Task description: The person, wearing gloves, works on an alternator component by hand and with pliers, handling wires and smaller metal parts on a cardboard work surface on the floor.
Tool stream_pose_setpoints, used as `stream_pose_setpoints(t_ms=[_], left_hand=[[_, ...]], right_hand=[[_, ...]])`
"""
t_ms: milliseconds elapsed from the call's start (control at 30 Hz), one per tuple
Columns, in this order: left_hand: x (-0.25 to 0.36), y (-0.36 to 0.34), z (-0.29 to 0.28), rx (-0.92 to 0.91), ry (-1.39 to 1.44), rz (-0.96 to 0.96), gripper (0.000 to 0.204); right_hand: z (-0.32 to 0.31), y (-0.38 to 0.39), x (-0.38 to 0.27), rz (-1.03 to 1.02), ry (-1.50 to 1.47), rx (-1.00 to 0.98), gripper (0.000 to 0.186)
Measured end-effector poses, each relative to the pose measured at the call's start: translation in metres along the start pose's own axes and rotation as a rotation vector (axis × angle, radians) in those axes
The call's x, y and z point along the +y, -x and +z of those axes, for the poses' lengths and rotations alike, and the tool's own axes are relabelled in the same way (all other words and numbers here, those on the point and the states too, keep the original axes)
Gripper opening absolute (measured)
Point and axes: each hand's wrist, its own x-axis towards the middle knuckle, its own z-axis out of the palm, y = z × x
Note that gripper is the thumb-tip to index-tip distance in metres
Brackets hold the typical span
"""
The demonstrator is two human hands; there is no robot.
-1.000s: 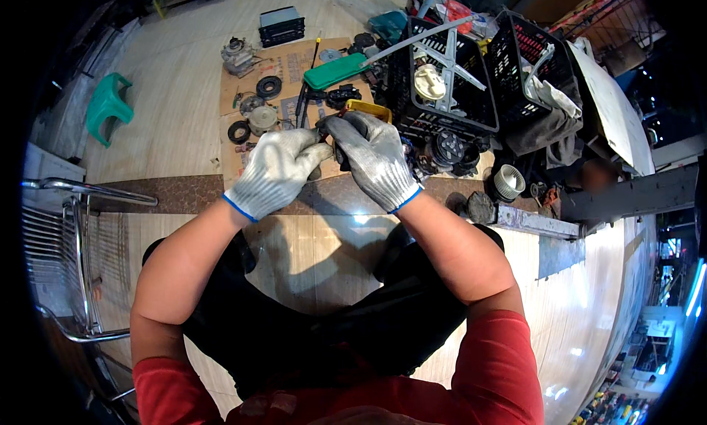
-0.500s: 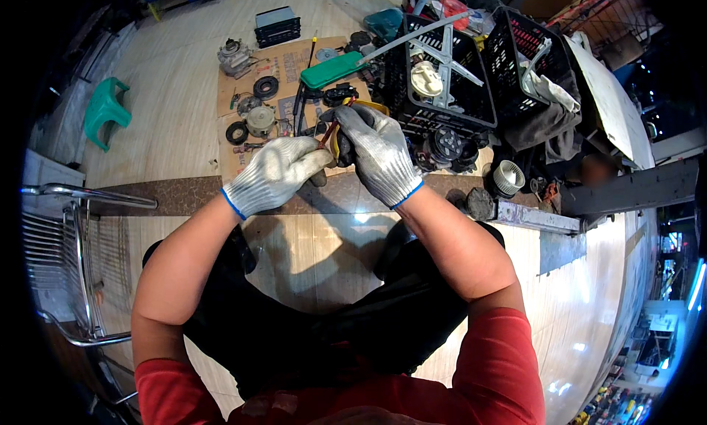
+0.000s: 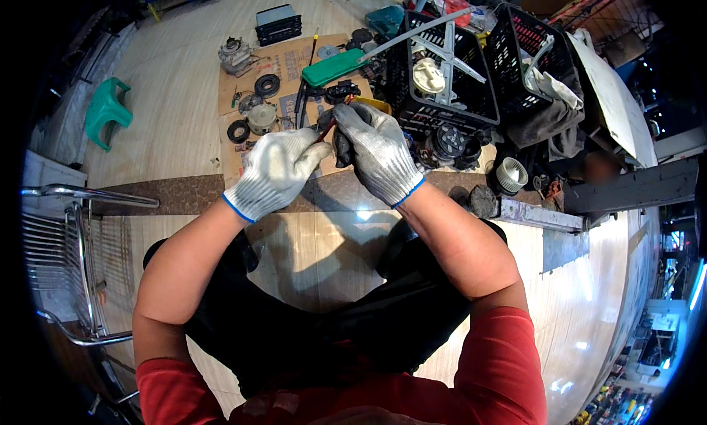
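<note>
Here the left hand (image 3: 276,171) pinches a slim red-handled tool (image 3: 325,132) between thumb and fingertips, closed snugly round its handle. Just beside it, the right hand (image 3: 377,154) wraps a small dark part (image 3: 342,146), its fingers curled tight over the top so most of the part is hidden; the tool's tip meets the part between the two gloves. Both gloves are knitted white with blue cuffs. The part looks rigid and compact, probably light enough for one hand, and the knit should grip it well; its body seems the safest place to hold, away from where the tool works. Just beyond the fingertips lies a sheet of cardboard (image 3: 287,60) strewn with black rings and small motor pieces, with a green case (image 3: 333,68) farther out. Right of the fingers stands a black crate (image 3: 449,93) holding a white fan.
</note>
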Motion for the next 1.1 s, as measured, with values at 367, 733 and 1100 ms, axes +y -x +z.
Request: stream_pose_setpoints(t_ms=[367, 733, 1100], left_hand=[[-0.01, 0.003, -0.001, -0.148, 0.751, -0.406, 0.035], [0.002, -0.004, -0.008, 0.015, -0.239, 0.035, 0.024], [0.01, -0.009, -0.01, 0.066, -0.126, -0.033, 0.022]], right_hand=[[-0.005, 0.0, -0.001, -0.058, 0.198, -0.021, 0.032], [-0.003, 0.002, -0.003, -0.065, 0.3, -0.048, 0.028], [-0.011, -0.004, 0.014, -0.108, 0.318, 0.04, 0.029]])
